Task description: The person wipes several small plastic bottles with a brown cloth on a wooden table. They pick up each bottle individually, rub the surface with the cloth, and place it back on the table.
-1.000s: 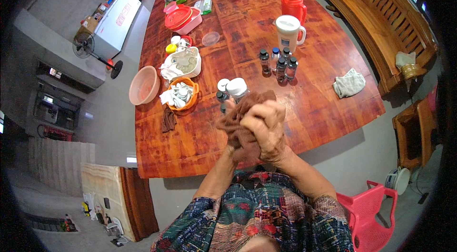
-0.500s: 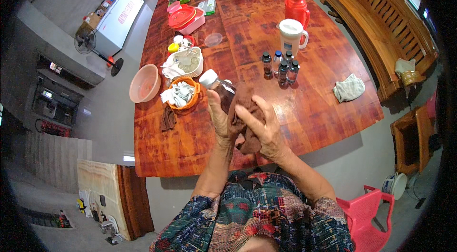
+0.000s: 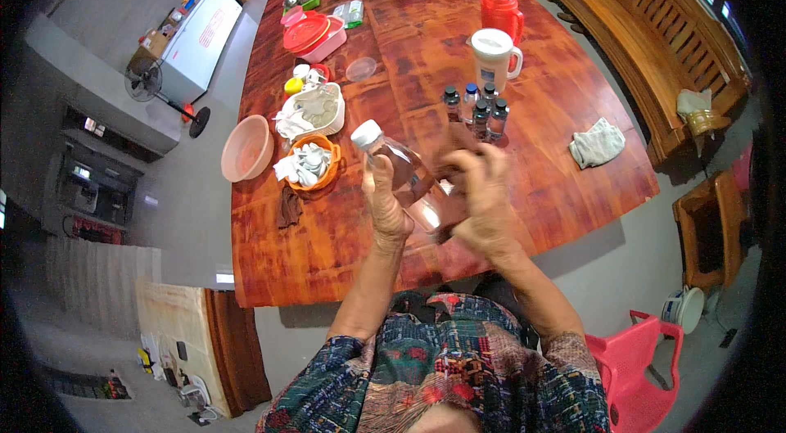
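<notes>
A clear bottle with a white cap (image 3: 403, 164) is tilted over the near part of the table, cap up and to the left. My left hand (image 3: 387, 212) grips its side, thumb towards me. A brown cloth (image 3: 458, 138) is bunched at the bottle's lower end. My right hand (image 3: 489, 202), smeared by motion, has its fingers curled round this cloth. Just beyond my right hand stand several small dark-capped bottles (image 3: 478, 113) in a cluster.
Left of the bottle are an orange basket (image 3: 326, 179) of white pieces, a white basket (image 3: 337, 115) and a pink basin (image 3: 247, 150). A white pitcher (image 3: 494, 65), a red thermos (image 3: 500, 11) and a folded grey cloth (image 3: 597, 144) lie to the right. A red chair (image 3: 634, 359) stands near me.
My right hand has moved right with the brown cloth, away from my left hand. More of the clear bottle now shows. My left hand keeps its hold.
</notes>
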The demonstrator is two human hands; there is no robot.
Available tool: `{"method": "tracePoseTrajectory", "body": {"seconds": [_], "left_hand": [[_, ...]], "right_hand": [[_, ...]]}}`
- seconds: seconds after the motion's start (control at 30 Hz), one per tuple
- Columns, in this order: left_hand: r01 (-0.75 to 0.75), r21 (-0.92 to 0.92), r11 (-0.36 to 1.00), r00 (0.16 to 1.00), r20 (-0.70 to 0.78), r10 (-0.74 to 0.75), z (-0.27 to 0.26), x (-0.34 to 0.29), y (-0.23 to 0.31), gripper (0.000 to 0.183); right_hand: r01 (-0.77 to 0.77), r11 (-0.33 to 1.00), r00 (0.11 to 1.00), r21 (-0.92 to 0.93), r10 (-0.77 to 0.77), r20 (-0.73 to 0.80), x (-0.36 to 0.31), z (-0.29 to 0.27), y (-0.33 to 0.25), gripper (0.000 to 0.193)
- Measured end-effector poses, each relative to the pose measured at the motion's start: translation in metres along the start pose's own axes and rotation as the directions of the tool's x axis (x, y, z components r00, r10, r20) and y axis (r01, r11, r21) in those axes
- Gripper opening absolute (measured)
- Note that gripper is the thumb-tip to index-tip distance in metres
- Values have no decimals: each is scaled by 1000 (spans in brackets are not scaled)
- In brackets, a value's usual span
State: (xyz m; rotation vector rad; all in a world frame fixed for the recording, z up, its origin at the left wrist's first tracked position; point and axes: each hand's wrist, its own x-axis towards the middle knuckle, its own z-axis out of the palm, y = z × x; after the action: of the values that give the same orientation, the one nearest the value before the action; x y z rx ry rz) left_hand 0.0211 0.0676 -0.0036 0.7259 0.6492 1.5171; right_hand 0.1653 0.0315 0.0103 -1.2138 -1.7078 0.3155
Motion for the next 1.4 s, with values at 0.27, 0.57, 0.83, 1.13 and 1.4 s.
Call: {"method": "tracePoseTrajectory", "body": {"seconds": [0.27, 0.57, 0.83, 1.13, 1.4], "left_hand": [[-63, -221, 973, 997, -50, 53, 2, 7, -3, 44], [14, -331, 943, 985, 168, 45, 7, 6, -2, 51], [-37, 130, 991, 981, -182, 60, 29, 4, 6, 55], [51, -40, 998, 991, -123, -55, 31, -19, 2, 57], [61, 109, 992, 981, 176, -79, 17, -30, -13, 75]], "right_hand": [[98, 991, 989, 89, -107, 103, -23, 4, -33, 78], [-172, 763, 985, 623, 138, 103, -44, 12, 19, 67], [-70, 844, 988, 532, 131, -78, -46, 16, 19, 71], [376, 923, 920, 77, -362, -151, -38, 9, 17, 51], [113, 961, 978, 253, -63, -198, 10, -1, -4, 54]]}}
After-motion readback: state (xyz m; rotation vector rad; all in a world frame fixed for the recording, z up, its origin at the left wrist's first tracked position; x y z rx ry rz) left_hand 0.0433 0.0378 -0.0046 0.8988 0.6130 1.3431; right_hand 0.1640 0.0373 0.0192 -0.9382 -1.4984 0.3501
